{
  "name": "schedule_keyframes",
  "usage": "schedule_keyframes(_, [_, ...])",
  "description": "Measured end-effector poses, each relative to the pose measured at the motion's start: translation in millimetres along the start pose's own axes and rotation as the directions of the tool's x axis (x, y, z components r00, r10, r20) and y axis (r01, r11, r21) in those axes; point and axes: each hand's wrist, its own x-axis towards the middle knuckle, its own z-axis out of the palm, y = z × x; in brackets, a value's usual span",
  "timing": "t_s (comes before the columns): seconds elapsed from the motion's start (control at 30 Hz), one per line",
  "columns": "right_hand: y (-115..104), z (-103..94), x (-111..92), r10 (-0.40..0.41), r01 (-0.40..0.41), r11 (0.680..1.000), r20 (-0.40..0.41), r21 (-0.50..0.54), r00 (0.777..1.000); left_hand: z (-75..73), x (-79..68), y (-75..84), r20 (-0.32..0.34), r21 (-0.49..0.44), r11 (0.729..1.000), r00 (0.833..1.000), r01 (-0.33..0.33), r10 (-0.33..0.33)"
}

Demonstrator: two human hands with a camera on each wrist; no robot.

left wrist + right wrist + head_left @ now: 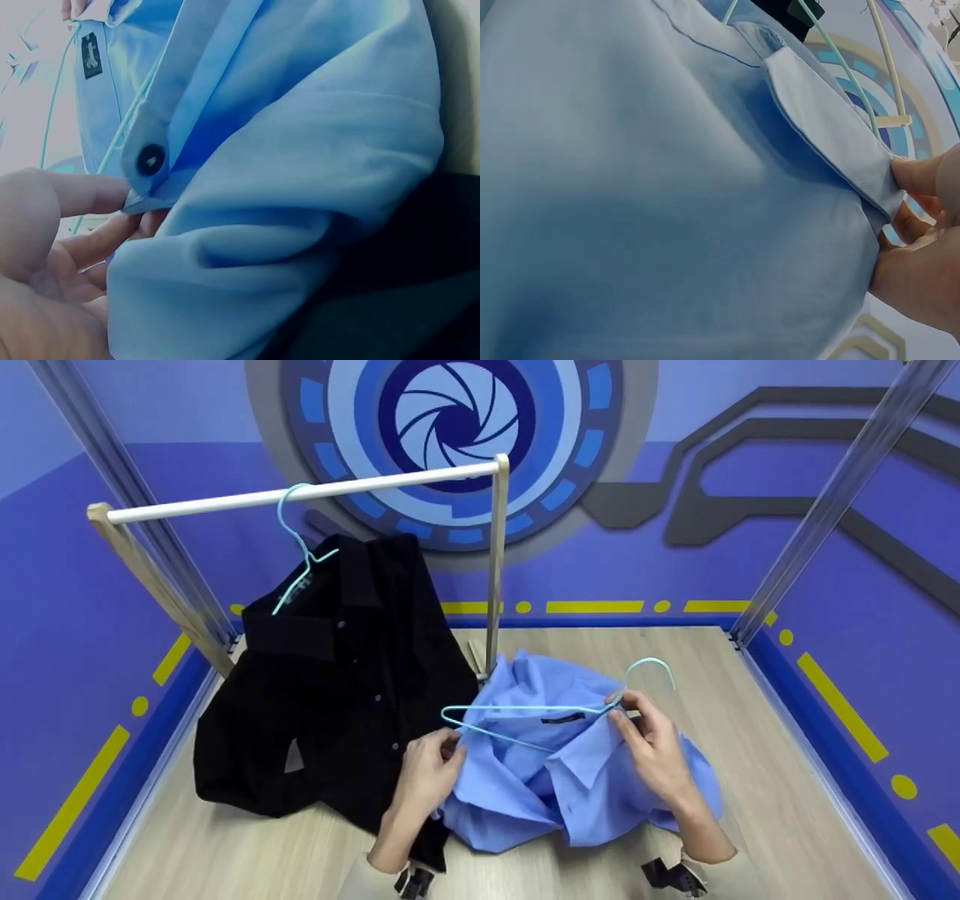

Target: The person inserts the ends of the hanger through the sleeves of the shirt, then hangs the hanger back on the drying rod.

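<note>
A light blue shirt point(510, 810) lies bunched on the table with its collar spread toward me. Part of a thin mint-green hanger point(525, 707) is inside the neck; its left end sticks out past the fabric and its hook points up to the right. My left hand point(427, 772) pinches the shirt's left front edge, near a dark button point(151, 160) in the left wrist view. With thumb and fingers, my right hand point(660, 750) grips the collar point(825, 127) beside the hanger's neck. The hanger's right arm is hidden by the cloth.
On the left stands a wooden rack with a white rail point(390, 484). A black shirt point(337, 675) hangs from it on another mint-green hanger point(289, 521), its lower part spread over the table point(780, 780). Blue printed walls enclose the back and sides.
</note>
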Motion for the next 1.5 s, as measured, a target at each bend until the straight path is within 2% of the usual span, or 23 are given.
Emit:
schedule_keyframes(0.1, [-3,-1.3,2,-0.031,0.031,0.998,0.002,-0.049,1.000,-2.8,2.2,-1.1,-0.028,-0.019,1.000,1.000,0.009,-0.010])
schedule_keyframes(0.3, [-32,-0.8,6,-0.080,0.082,0.989,0.021,-0.123,0.997,-7.6,5.0,0.1,-0.088,-0.034,0.999,0.996,-0.003,0.000])
schedule_keyframes(0.4, [-37,-0.6,8,-0.095,0.098,0.981,0.029,-0.165,0.995,-10.0,5.8,1.6,-0.113,-0.049,0.999,0.994,-0.005,-0.001])
schedule_keyframes(0.6, [-17,-2.4,7,-0.122,0.127,0.970,0.034,-0.208,0.992,-12.3,5.8,2.3,-0.173,-0.066,0.998,0.985,-0.022,0.010])
schedule_keyframes(0.77, [-3,-5.8,7,-0.120,0.130,0.971,0.064,-0.202,0.991,-12.4,6.0,3.4,-0.193,-0.040,0.998,0.980,-0.046,0.038])
schedule_keyframes(0.9, [-1,-7.1,7,-0.126,0.141,0.973,0.094,-0.182,0.988,-12.7,6.7,5.2,-0.200,-0.019,0.998,0.978,-0.063,0.058])
schedule_keyframes(1.1, [-1,-8.2,9,-0.183,0.202,0.962,0.114,-0.187,0.977,-14.9,9.1,7.3,-0.221,-0.001,0.995,0.970,-0.099,0.096])
schedule_keyframes(1.33, [1,-7.4,10,-0.300,0.318,0.923,0.115,-0.216,0.947,-18.0,14.0,7.7,-0.250,0.011,0.993,0.961,-0.115,0.114])
schedule_keyframes(1.5, [1,-8.1,11,-0.328,0.354,0.903,0.141,-0.242,0.934,-19.0,15.9,6.7,-0.273,0.015,0.991,0.953,-0.132,0.132])
